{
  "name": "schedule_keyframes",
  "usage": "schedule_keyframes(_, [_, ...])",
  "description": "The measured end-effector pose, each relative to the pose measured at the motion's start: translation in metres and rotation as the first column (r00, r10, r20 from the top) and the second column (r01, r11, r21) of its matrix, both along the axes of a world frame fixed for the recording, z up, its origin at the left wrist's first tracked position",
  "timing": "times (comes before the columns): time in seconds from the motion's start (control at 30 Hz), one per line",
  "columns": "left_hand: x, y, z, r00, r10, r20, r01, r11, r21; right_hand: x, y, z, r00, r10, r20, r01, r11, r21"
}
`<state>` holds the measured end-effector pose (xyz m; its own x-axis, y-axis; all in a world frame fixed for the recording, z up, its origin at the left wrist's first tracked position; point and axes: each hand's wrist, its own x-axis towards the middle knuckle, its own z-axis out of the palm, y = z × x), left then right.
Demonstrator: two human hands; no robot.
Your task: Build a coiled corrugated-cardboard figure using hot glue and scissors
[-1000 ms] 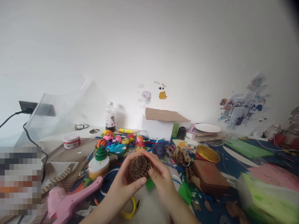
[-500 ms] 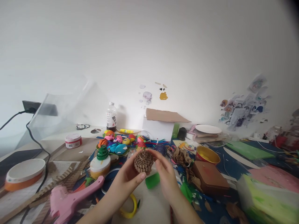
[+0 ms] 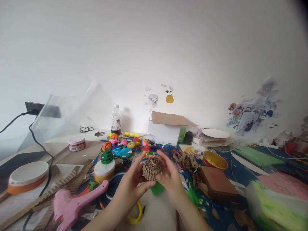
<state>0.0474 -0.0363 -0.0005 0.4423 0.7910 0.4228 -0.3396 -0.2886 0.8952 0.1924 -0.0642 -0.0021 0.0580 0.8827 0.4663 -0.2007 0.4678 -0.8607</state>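
Between my two hands is a brown coil of corrugated cardboard, rolled into a stepped cone shape with its narrower end up. My left hand grips it from the left, thumb low along its front and fingers behind. From the right, my right hand closes on it with the thumb at its lower edge and the fingers round the far side. Just below the coil lies a green piece, partly hidden by my hands. A yellow ring of tape rests near my left forearm.
At left are a pink glue gun, cardboard strips and a white-lidded tub bearing a green paper cone. Bright paper shapes sit behind. A brown box and gold tin stand at right.
The cardboard coil has tilted and shifted slightly right and down between my hands. My right thumb has come onto its front. The whole view has shifted a little.
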Motion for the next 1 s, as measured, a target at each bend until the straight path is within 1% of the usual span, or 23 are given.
schedule_keyframes(0.2, [-0.001,0.000,-0.003,0.993,0.055,-0.107,-0.047,0.996,0.078,-0.001,-0.001,-0.003,0.996,0.001,0.084,-0.001,1.000,-0.004])
schedule_keyframes(0.4, [-0.001,0.000,-0.003,0.982,0.131,-0.139,-0.110,0.982,0.151,-0.005,-0.001,-0.005,0.984,-0.113,0.140,0.110,0.993,0.031])
schedule_keyframes(0.47, [-0.002,0.000,-0.004,0.967,0.197,-0.164,-0.164,0.967,0.195,-0.005,-0.001,-0.005,0.972,-0.142,0.188,0.137,0.990,0.039])
schedule_keyframes(0.57, [-0.003,-0.001,-0.006,0.935,0.286,-0.211,-0.224,0.935,0.273,-0.006,-0.003,-0.005,0.957,-0.152,0.248,0.148,0.988,0.035])
schedule_keyframes(0.67, [-0.006,-0.002,-0.005,0.915,0.316,-0.251,-0.212,0.906,0.367,-0.005,-0.004,-0.004,0.956,-0.155,0.249,0.152,0.988,0.030])
schedule_keyframes(0.73, [-0.009,-0.003,-0.001,0.911,0.316,-0.266,-0.185,0.888,0.420,-0.003,-0.005,-0.003,0.957,-0.169,0.237,0.167,0.985,0.029])
schedule_keyframes(0.8, [-0.013,-0.003,0.005,0.918,0.294,-0.267,-0.166,0.895,0.414,-0.001,-0.004,-0.003,0.957,-0.180,0.228,0.177,0.984,0.034])
schedule_keyframes(0.9, [-0.017,-0.004,0.014,0.936,0.249,-0.251,-0.162,0.933,0.321,0.002,-0.001,-0.003,0.954,-0.185,0.236,0.176,0.983,0.060])
schedule_keyframes(1.0, [-0.017,-0.002,0.017,0.944,0.240,-0.226,-0.166,0.938,0.304,0.003,-0.001,-0.004,0.948,-0.183,0.262,0.168,0.983,0.079])
